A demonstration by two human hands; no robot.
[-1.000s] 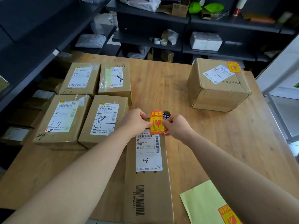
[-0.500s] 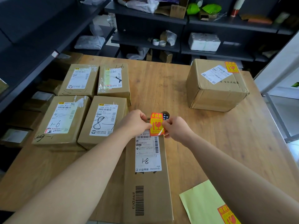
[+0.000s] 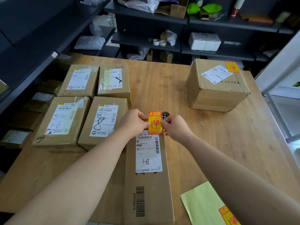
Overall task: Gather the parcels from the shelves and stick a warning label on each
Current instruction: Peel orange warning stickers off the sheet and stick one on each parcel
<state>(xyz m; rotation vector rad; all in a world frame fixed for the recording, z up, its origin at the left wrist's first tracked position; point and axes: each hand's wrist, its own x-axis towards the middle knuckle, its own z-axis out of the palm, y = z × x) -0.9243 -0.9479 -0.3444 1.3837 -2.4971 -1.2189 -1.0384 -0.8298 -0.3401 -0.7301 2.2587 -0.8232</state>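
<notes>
A red and yellow warning label (image 3: 155,122) is pinched between my left hand (image 3: 133,122) and my right hand (image 3: 174,127), one on each side edge. It hovers over the far end of a long flat parcel (image 3: 147,189) marked "8-1", overlapping the top of its white shipping label. Several brown parcels sit at the left, among them the one marked "1-6" (image 3: 62,120) and the one next to it (image 3: 103,121). A big box (image 3: 215,86) at the far right carries a warning label on its top corner.
A pale yellow backing sheet (image 3: 204,207) with another warning sticker lies at the table's near right edge. The wooden table (image 3: 227,135) has a round hole just behind the label. Dark shelves with bags, tape rolls and boxes line the back and left.
Both hands and the label have stayed at almost the same spot over the parcel's far end. The view has shifted only slightly.
</notes>
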